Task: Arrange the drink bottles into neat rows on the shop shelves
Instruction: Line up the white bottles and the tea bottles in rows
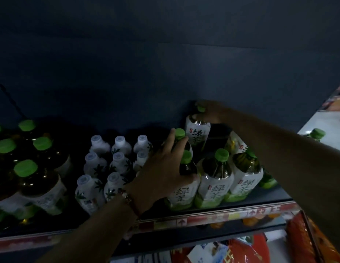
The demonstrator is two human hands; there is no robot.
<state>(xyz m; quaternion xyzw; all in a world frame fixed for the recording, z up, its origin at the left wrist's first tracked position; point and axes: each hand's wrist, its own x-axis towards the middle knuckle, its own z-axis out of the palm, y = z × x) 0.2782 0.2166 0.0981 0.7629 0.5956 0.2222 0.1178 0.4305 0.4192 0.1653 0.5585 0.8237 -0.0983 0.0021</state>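
- One long shelf (pixel 212 213) carries all the drinks, its price strip running along the front edge, with a dark back panel behind.
- Big dark green-capped bottles (pixel 40 179) fill the left end, packed close in rows that look tidy enough.
- Green tea bottles (pixel 214 179) crowd the right part of the shelf; the front three stand upright and touching, while those behind lean and sit unevenly, so that rear row likely needs straightening.
- Small white-capped bottles (pixel 100 164) stand in three short rows between the two groups.
- Left hand (pixel 165 168) reaches across with fingers spread, lying against the necks and shoulders of two green tea bottles on the left of that group.
- Right hand (pixel 211 113) curls over the neck and cap of the rearmost green tea bottle (pixel 198 130), which tilts toward the back panel.
- Full plastic bottles like these should feel fairly heavy and stiff, with slick film labels; gripping at the neck under the cap, or round the shoulder, looks safest.
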